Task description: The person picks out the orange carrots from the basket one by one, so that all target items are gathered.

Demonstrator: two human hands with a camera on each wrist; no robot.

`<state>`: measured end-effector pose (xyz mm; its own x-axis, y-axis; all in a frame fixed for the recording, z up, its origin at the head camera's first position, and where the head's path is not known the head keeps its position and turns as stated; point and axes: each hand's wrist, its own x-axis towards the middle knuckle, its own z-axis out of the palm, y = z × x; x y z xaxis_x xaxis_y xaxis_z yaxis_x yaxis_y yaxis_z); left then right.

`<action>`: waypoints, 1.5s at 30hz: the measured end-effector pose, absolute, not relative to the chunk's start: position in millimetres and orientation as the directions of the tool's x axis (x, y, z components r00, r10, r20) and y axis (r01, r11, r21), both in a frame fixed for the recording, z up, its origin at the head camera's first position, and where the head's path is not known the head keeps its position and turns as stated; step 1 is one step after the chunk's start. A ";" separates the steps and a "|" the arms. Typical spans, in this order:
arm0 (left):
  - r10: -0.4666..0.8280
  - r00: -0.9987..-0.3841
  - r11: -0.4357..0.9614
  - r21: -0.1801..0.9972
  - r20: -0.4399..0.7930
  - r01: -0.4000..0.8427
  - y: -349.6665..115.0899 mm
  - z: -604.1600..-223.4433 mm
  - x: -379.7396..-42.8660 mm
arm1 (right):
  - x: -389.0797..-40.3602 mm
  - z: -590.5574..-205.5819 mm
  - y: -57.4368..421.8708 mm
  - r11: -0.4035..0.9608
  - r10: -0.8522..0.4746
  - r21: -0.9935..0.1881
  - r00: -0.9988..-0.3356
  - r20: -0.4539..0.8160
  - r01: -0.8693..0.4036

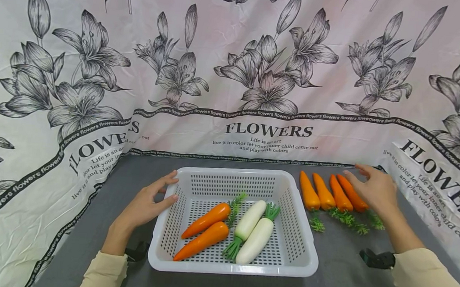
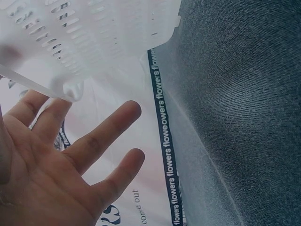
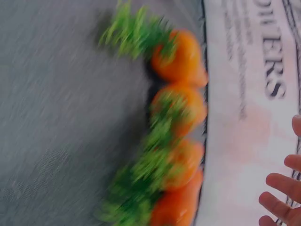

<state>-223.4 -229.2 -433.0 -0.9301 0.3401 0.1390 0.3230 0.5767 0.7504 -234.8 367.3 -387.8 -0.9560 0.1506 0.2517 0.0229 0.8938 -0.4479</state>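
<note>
A pale cloth [image 1: 167, 131] printed with grey lilies and lettering stands behind a dark grey table [image 1: 338, 255]. On the table sits a white plastic basket [image 1: 222, 268], rectangular, its walls and floor pierced with slots, its long axis running side to side before the person.

The left hand [image 1: 145, 204] touches the basket's left rim with thumb and fingers spread — the left wrist view shows the ring and little fingers straight and free of it. The right hand [image 1: 375, 189] hovers over the right end of a row of carrots [image 1: 341, 196], thumb and fingers well parted, gripping nothing.

That row lies on the table just right of the basket: four glossy orange carrots, blunt at the near end, tips pointing away from the person and leaning left, the rightmost slanting most. In the basket, two more carrots [image 1: 207, 221] point their tips toward the near left; beside them two white radishes [image 1: 250, 221] slant alongside each other, leaf ends opposed. Feathery green tops [image 1: 346, 217] trail from the row toward the person, blurred in the right wrist view.
</note>
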 end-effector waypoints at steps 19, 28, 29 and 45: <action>0.350 -0.925 0.563 0.756 0.147 0.333 -229.1 -431.1 -222.8 | -245.9 -338.7 256.8 0.754 -0.242 -0.505 -0.892 0.381 -0.420; 0.348 -0.925 0.557 0.761 0.149 0.332 -228.9 -430.9 -221.6 | -250.2 -336.5 215.6 0.696 -0.381 -0.468 -0.833 0.401 -0.544; 0.346 -0.926 0.559 0.760 0.148 0.331 -229.0 -430.7 -221.4 | -250.4 -336.4 211.2 0.691 -0.397 -0.462 -0.826 0.400 -0.556; 0.340 -0.930 0.575 0.753 0.137 0.321 -228.0 -428.8 -221.1 | -251.7 -349.6 147.2 0.592 -0.558 -0.454 -0.745 0.365 -0.666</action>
<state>-221.1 -228.0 -428.8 -0.9304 0.3402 0.1367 0.3208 0.5746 0.7529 -251.7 147.2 -349.6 -0.7454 -0.5575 0.3655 -0.6656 0.5921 -0.4543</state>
